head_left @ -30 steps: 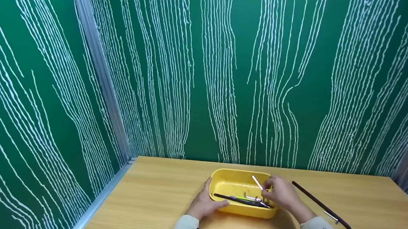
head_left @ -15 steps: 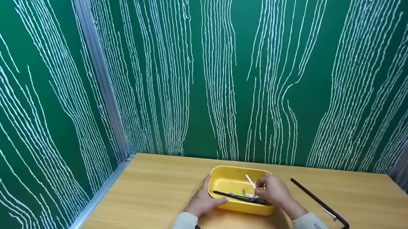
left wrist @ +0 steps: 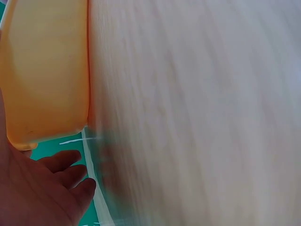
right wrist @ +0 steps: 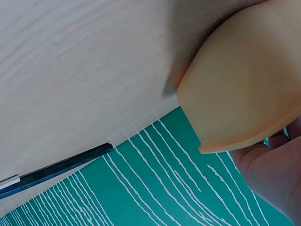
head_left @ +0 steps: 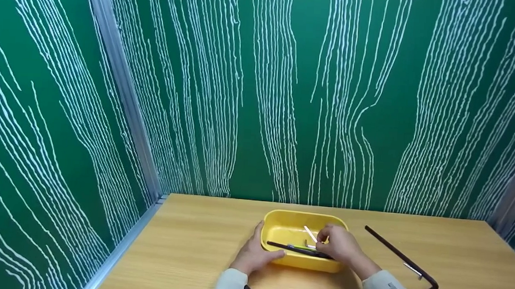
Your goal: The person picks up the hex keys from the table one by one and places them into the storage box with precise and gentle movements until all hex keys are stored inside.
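A yellow plastic tub (head_left: 308,264) stands on the wooden table. My left hand (head_left: 252,252) holds its left end, thumb over the near rim. In the left wrist view, several fingers (left wrist: 70,174) reach past the tub's corner. Over the tub's right part, my right hand (head_left: 338,243) pinches a thin silver rod, seemingly a hex key (head_left: 310,233), tilted up to the left; its lower end is hidden. Below it in the tub lie a long black hex key (head_left: 278,244), a green piece (head_left: 300,247) and small silver pieces, partly covered by my hand.
Right of the tub, a large black L-shaped hex key (head_left: 397,253) lies on the table (head_left: 200,229). Touching or close beside it is a short silver ridged piece (head_left: 411,270). Green panels (head_left: 256,171) with white wavy lines rise behind the table and at its left.
My right hand has shifted left and slightly down over the tub, carrying the silver hex key. My left hand keeps its hold on the tub. The head view has shifted slightly.
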The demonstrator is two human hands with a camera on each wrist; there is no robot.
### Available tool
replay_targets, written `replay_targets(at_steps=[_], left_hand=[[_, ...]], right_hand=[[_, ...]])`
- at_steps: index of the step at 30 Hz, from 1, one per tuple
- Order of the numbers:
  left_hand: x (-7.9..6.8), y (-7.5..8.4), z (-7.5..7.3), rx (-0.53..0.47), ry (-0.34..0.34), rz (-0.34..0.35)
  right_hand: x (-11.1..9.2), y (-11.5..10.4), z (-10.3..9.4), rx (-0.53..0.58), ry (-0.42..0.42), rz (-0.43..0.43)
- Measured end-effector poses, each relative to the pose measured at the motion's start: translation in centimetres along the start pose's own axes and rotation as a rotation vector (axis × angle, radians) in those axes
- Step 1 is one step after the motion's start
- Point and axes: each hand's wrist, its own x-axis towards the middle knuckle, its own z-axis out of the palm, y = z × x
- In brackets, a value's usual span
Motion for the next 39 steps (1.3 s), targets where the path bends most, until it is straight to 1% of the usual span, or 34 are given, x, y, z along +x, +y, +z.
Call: replay_targets(at_steps=[5,12,20,27,34,39], left_hand=[[0.0,-0.1,0.1,-0.021,-0.006,-0.001],[-0.1,-0.4,0.4,-0.002,-0.01,0.0],[-0.2,-0.2,0.2,0.028,0.007,0.033],[-0.2,-0.2,0.2,0.038,0.012,0.021],[-0.1,-0.3,0.1,0.011,0.013,0.03],[0.1,-0.2,-0.1,0.004,0.005,0.032]], right_hand=[[0.0,0.1,0.6,0.016,-0.014,0.006],[-0.2,0.2,1.0,0.061,-0.039,0.025],[-0.1,0.4,1.2,-0.007,-0.036,-0.032],[-0.1,0.3,1.2,0.016,-0.067,0.024],[-0.1,0.2,1.3,0.053,-0.105,0.08],[0.0,0.0,1.3,0.036,-0.12,0.106]])
